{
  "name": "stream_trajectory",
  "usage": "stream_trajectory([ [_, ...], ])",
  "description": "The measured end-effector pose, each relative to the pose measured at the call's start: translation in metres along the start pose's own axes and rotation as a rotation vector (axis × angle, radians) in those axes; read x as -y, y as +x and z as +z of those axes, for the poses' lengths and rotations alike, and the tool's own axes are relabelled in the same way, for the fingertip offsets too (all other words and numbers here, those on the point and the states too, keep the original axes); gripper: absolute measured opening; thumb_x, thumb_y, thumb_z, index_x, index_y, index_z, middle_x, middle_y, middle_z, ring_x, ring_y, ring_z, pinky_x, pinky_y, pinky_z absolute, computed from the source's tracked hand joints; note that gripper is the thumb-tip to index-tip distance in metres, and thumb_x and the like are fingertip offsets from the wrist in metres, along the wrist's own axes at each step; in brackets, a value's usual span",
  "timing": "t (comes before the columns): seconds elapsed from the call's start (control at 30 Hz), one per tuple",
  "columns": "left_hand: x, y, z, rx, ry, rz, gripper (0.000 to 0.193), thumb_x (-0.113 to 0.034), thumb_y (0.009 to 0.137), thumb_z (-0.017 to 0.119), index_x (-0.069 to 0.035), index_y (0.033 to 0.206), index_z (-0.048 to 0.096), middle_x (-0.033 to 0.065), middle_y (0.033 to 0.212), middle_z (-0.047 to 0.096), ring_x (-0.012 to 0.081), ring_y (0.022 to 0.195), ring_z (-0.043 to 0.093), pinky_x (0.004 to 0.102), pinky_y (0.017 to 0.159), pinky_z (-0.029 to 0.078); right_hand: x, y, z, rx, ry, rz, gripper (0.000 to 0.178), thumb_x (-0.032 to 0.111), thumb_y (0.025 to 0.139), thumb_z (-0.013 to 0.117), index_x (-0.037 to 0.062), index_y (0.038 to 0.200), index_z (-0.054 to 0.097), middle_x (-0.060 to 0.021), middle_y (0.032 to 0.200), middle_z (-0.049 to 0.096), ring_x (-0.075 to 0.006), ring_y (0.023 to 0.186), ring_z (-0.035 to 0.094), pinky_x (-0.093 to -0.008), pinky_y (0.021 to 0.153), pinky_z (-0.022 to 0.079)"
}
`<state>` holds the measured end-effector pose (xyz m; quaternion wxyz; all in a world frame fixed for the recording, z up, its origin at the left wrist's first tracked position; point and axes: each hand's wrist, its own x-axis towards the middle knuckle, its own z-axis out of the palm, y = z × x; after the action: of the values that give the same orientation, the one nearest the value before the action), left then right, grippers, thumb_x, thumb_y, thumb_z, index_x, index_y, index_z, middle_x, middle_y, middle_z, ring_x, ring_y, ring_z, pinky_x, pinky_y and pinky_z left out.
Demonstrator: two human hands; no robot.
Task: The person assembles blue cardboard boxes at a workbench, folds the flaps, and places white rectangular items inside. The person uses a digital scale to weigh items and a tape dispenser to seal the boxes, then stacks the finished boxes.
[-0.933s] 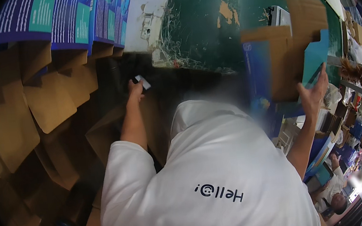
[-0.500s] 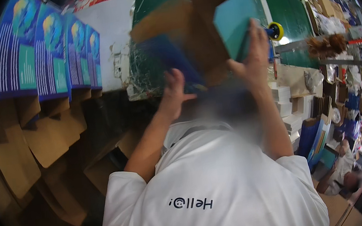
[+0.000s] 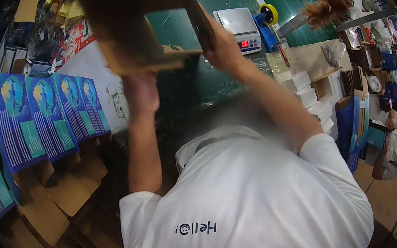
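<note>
Up over the green work table (image 3: 183, 83) I hold a cardboard box (image 3: 139, 2), tilted, with its brown inner side and flaps toward me. The box is smeared by motion and runs out of the top of the picture. My left hand (image 3: 141, 92) grips its lower edge on the left, the fingers hidden by the cardboard. At the right side my right hand (image 3: 223, 49) is closed around a flap edge. Just right of that hand, a small digital scale (image 3: 238, 27) with a lit red display stands on the table.
Several blue printed boxes (image 3: 19, 121) with hanging brown flaps stand in a row at the left. A tape dispenser (image 3: 267, 21) with yellow tape sits beside the scale. White boxes (image 3: 303, 91) are stacked at the right. Another person (image 3: 394, 144) is at far right.
The box has moved up and left and turned, so its brown inside now faces me. Both hands went with it, the left now at its lower edge. The scale has come into view.
</note>
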<state>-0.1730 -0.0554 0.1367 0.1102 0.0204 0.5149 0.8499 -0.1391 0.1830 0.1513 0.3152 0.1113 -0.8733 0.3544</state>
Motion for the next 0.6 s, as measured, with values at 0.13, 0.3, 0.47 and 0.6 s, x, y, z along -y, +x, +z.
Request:
stream_trajectory([
  [0.13,0.039,-0.044,0.004,0.085,0.384,-0.219,0.074,-0.065,0.117,0.038,-0.012,0.169,0.042,0.0084,0.162,0.053,0.0226,0.143,0.057,0.0459,0.116,0.049,-0.019,-0.087,0.023,0.184,-0.05,0.484,0.103,0.007,0.093,0.075,0.0202,0.178,0.018,-0.0225,0.157,0.06,-0.0499,0.119,0.071,-0.0517,0.093,0.062],
  [0.3,0.011,-0.029,-0.01,0.04,0.392,-0.367,0.076,-0.061,0.115,0.05,0.002,0.156,0.055,0.0097,0.147,0.066,0.0187,0.132,0.063,0.0351,0.114,0.049,-0.054,-0.118,0.047,0.155,-0.074,0.531,0.093,0.005,0.096,0.066,0.0257,0.177,0.026,-0.0225,0.136,0.07,-0.0505,0.107,0.071,-0.0541,0.089,0.059],
  [0.47,-0.019,0.006,0.009,0.262,0.447,0.108,0.084,-0.039,0.109,0.071,0.004,0.171,0.034,0.0183,0.166,0.05,0.0248,0.149,0.052,0.0364,0.126,0.037,-0.055,-0.127,0.049,0.196,0.042,0.578,0.093,-0.001,0.093,0.058,0.0306,0.176,0.03,-0.0293,0.14,0.067,-0.0527,0.113,0.069,-0.0548,0.096,0.057],
  [0.6,-0.027,0.039,0.014,0.25,0.269,0.006,0.117,-0.026,0.087,0.087,-0.001,0.177,0.018,0.0221,0.174,0.038,0.0326,0.16,0.037,0.0418,0.133,0.024,-0.07,-0.084,0.006,0.285,0.463,0.668,0.07,0.011,0.102,0.06,0.017,0.17,0.045,-0.022,0.148,0.068,-0.0354,0.12,0.075,-0.0419,0.099,0.06],
])
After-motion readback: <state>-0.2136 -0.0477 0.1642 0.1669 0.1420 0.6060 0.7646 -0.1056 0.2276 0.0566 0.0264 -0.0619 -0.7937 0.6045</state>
